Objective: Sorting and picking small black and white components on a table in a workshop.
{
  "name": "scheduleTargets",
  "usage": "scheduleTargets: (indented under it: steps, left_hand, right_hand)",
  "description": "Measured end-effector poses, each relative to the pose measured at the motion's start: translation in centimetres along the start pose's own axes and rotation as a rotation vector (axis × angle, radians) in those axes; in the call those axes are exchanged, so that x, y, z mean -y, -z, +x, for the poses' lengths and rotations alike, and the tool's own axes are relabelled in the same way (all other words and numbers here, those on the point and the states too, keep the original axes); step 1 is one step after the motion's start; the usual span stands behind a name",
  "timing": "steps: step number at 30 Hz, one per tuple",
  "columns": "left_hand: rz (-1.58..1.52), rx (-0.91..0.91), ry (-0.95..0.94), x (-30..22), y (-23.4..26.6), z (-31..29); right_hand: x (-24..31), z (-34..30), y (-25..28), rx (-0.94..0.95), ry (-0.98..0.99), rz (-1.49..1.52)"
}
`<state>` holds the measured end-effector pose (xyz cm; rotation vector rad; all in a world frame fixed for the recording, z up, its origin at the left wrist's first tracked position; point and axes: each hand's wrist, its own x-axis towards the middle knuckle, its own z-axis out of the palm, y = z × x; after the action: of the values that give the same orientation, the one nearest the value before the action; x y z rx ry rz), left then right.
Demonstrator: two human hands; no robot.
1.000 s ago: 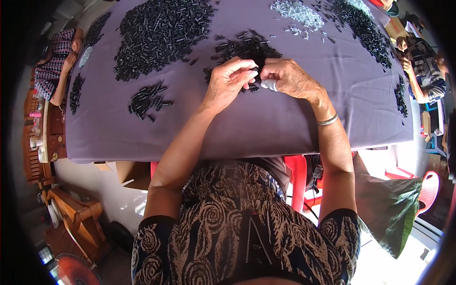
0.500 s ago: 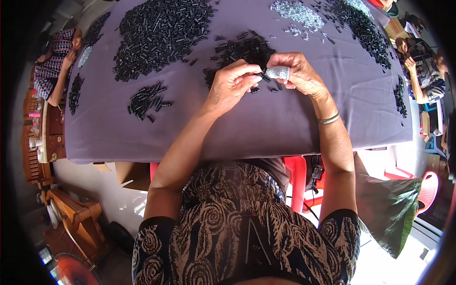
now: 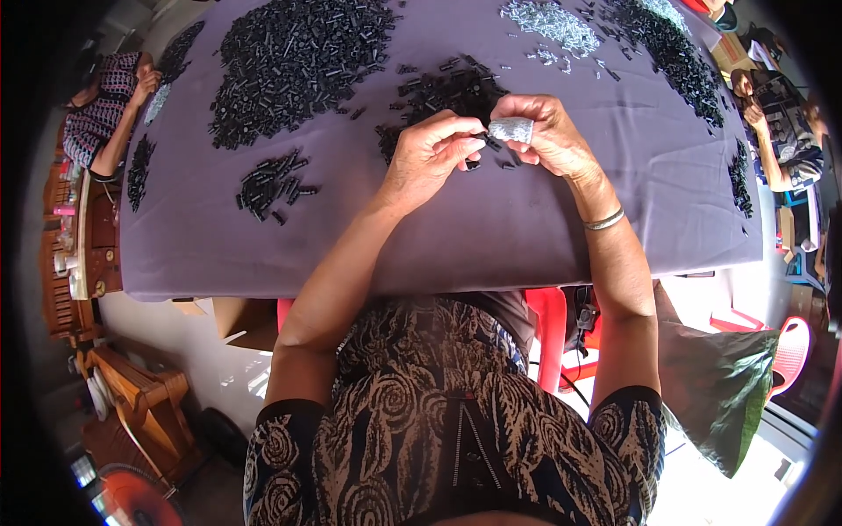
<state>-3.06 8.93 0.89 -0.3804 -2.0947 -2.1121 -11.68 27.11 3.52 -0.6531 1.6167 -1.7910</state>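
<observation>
Over the table, my left hand (image 3: 430, 162) is closed, thumb and fingertips pinching a small black cylindrical part (image 3: 482, 138). My right hand (image 3: 557, 138) meets it from the other side, its fingers bent together. A white wrapping (image 3: 511, 131) covers one of its digits and sits right against the black part. What the right fingertips grip behind that wrapping is hidden. Just beyond both hands lies a heap of similar black parts (image 3: 452, 92), with a few loose ones beneath the fingers.
A purple cloth (image 3: 517, 237) covers the table. It bears a big black heap (image 3: 298, 66), a smaller black pile (image 3: 272, 186), silvery small pieces (image 3: 553, 26) and more black parts (image 3: 680, 66) at right. People sit at both sides. A red chair (image 3: 548, 337) stands by the near edge.
My hands stay together in nearly the same place; the right hand and its white wrapping have shifted very slightly left. The person at the left has moved a hand.
</observation>
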Motion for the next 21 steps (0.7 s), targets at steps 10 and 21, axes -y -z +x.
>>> scheduleTargets:
  steps: [10,21]
  left_hand:
    - [-0.096,-0.024,0.025,0.26,-0.05,-0.01]
    - [-0.141,-0.019,0.016,0.69,0.08,-0.01]
  right_hand:
    - [-0.03,0.18,-0.47,-0.016,0.001,0.021]
    - [0.30,0.27,-0.73,0.009,-0.059,-0.064]
